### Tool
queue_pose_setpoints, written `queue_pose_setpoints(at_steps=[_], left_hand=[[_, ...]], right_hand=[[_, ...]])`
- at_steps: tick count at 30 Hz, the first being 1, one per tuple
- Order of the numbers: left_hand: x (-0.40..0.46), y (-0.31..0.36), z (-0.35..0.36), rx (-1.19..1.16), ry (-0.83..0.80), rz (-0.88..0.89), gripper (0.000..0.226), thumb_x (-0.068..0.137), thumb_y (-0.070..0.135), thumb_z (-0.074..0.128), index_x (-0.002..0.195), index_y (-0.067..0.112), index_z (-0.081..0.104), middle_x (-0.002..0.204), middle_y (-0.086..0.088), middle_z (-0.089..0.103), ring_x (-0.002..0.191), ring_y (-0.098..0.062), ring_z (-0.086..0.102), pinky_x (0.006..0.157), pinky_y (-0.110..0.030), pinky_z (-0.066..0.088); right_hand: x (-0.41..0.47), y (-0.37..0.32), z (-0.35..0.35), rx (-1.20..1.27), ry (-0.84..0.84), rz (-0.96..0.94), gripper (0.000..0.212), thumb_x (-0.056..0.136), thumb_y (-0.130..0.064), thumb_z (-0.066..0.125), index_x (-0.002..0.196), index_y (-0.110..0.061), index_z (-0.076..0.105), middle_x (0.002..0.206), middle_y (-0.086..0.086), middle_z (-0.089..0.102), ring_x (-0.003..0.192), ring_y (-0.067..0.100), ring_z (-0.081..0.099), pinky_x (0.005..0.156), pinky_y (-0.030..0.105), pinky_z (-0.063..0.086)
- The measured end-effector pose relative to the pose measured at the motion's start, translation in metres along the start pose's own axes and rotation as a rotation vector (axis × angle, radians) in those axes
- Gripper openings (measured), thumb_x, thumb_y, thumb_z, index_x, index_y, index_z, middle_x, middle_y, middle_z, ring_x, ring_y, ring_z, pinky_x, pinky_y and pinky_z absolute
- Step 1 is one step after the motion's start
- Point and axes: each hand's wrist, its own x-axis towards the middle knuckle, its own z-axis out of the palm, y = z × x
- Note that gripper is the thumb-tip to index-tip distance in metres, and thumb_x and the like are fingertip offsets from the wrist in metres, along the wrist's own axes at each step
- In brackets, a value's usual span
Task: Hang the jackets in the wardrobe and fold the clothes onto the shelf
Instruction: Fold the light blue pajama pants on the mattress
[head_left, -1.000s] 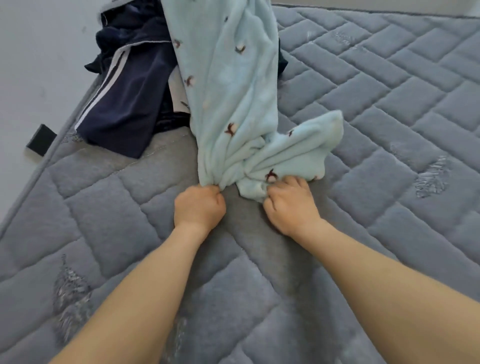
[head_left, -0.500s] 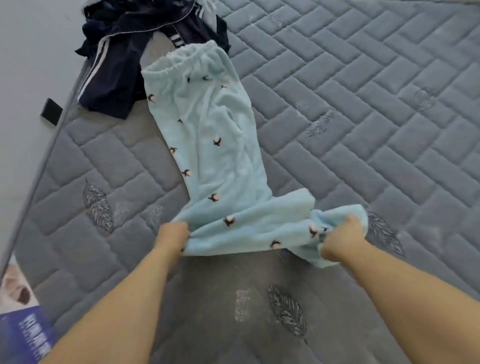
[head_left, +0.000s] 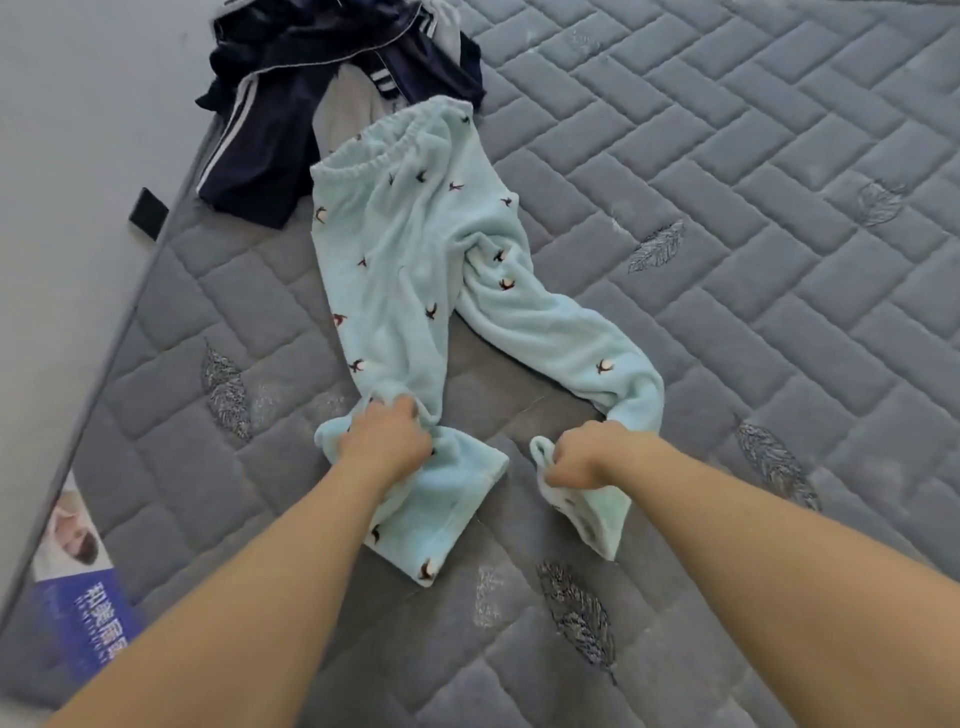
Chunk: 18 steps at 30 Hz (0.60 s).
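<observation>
The light-blue fleece trousers (head_left: 415, 270) lie spread on the mattress (head_left: 727, 260), one cuff bunched in each grip, left hand (head_left: 384, 441) and right hand (head_left: 582, 457); soft, light and floppy, likely best held at cuffs and waistband

The fleecy trousers (head_left: 410, 270) spread in the middle are pale mint blue, scattered with small dark red-and-white motifs. At the far left lies a heap of navy clothes (head_left: 291, 93) with white side stripes and a light grey piece among them. The quilted mattress (head_left: 753, 260) is grey, stitched in a brick-like pattern with darker feather motifs.
</observation>
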Motion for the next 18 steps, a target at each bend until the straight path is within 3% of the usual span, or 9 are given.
queue_pose_setpoints(at_steps=[2, 4, 6, 8, 11, 13, 14, 16, 18], left_hand=[[0.018, -0.003, 0.009, -0.086, 0.290, -0.018, 0.064, 0.089, 0.039, 0.054, 0.144, 0.036, 0.021, 0.150, -0.013, 0.021, 0.134, -0.039, 0.028, 0.104, -0.057, 0.033], [0.033, -0.015, 0.021, -0.048, 0.273, -0.098, 0.094, 0.083, 0.055, 0.062, 0.147, 0.047, -0.007, 0.156, -0.013, 0.004, 0.144, -0.039, 0.012, 0.107, -0.065, 0.025], [0.047, -0.035, 0.039, -0.022, 0.160, -0.135, 0.104, 0.084, 0.053, 0.063, 0.146, 0.048, -0.020, 0.151, -0.022, 0.024, 0.135, -0.041, 0.035, 0.104, -0.059, 0.036], [0.055, -0.048, 0.046, -0.075, 0.097, -0.085, 0.095, 0.090, 0.035, 0.060, 0.151, 0.043, -0.012, 0.127, -0.022, 0.050, 0.104, -0.037, 0.058, 0.090, -0.049, 0.049], [0.062, -0.056, 0.038, -0.555, 0.019, -0.072, 0.071, 0.082, 0.013, 0.058, 0.145, 0.031, 0.029, 0.112, -0.018, 0.057, 0.093, -0.034, 0.060, 0.078, -0.041, 0.052], [0.055, -0.067, 0.039, -0.961, -0.283, -0.203, 0.052, 0.072, 0.012, 0.060, 0.124, 0.015, 0.055, 0.104, -0.018, 0.066, 0.091, -0.031, 0.066, 0.082, -0.041, 0.055], [0.045, -0.073, 0.041, -1.038, -0.460, -0.275, 0.045, 0.070, 0.014, 0.061, 0.115, 0.012, 0.059, 0.096, -0.016, 0.069, 0.084, -0.028, 0.067, 0.077, -0.038, 0.055], [0.026, -0.080, 0.049, -0.891, -0.624, -0.296, 0.052, 0.084, 0.021, 0.061, 0.133, 0.023, 0.043, 0.108, -0.013, 0.066, 0.085, -0.029, 0.067, 0.070, -0.038, 0.054], [0.019, -0.080, 0.058, -0.404, -0.535, -0.200, 0.078, 0.094, 0.026, 0.054, 0.151, 0.039, 0.003, 0.138, -0.016, 0.046, 0.107, -0.034, 0.058, 0.082, -0.045, 0.051]], right_hand=[[0.027, -0.010, -0.012, 0.153, 0.205, -0.042, 0.039, 0.090, -0.052, 0.039, 0.105, -0.024, 0.060, 0.129, 0.006, 0.053, 0.110, 0.028, 0.048, 0.092, 0.042, 0.037], [0.052, -0.012, -0.022, 0.213, 0.424, 0.029, 0.042, 0.089, -0.046, 0.046, 0.124, -0.023, 0.050, 0.147, 0.010, 0.033, 0.126, 0.031, 0.037, 0.104, 0.050, 0.031], [0.075, -0.010, -0.027, 0.214, 0.479, 0.184, 0.074, 0.089, -0.041, 0.052, 0.151, -0.022, 0.017, 0.161, 0.013, 0.002, 0.146, 0.037, 0.010, 0.115, 0.060, 0.011], [0.091, -0.005, -0.027, 0.236, 0.463, 0.347, 0.094, 0.089, -0.040, 0.054, 0.155, -0.021, -0.010, 0.162, 0.016, -0.014, 0.149, 0.041, -0.007, 0.117, 0.061, -0.002], [0.112, 0.010, -0.021, 0.202, 0.492, 0.516, 0.100, 0.088, -0.038, 0.057, 0.154, -0.013, -0.012, 0.160, 0.024, 0.008, 0.147, 0.042, 0.009, 0.118, 0.056, 0.000], [0.117, 0.018, -0.023, 0.225, 0.530, 0.471, 0.079, 0.086, -0.026, 0.058, 0.149, -0.005, 0.016, 0.144, 0.023, 0.041, 0.134, 0.040, 0.039, 0.111, 0.049, 0.024], [0.118, 0.017, -0.023, 0.231, 0.560, 0.398, 0.062, 0.085, -0.020, 0.057, 0.138, -0.004, 0.031, 0.133, 0.021, 0.052, 0.122, 0.039, 0.050, 0.099, 0.045, 0.035], [0.110, 0.005, -0.017, 0.211, 0.553, 0.233, 0.046, 0.084, -0.018, 0.058, 0.124, -0.007, 0.037, 0.122, 0.019, 0.055, 0.108, 0.039, 0.056, 0.078, 0.040, 0.039], [0.099, -0.012, -0.003, 0.199, 0.480, 0.110, 0.063, 0.083, -0.028, 0.062, 0.133, -0.009, 0.029, 0.126, 0.017, 0.046, 0.109, 0.038, 0.052, 0.077, 0.039, 0.042]])
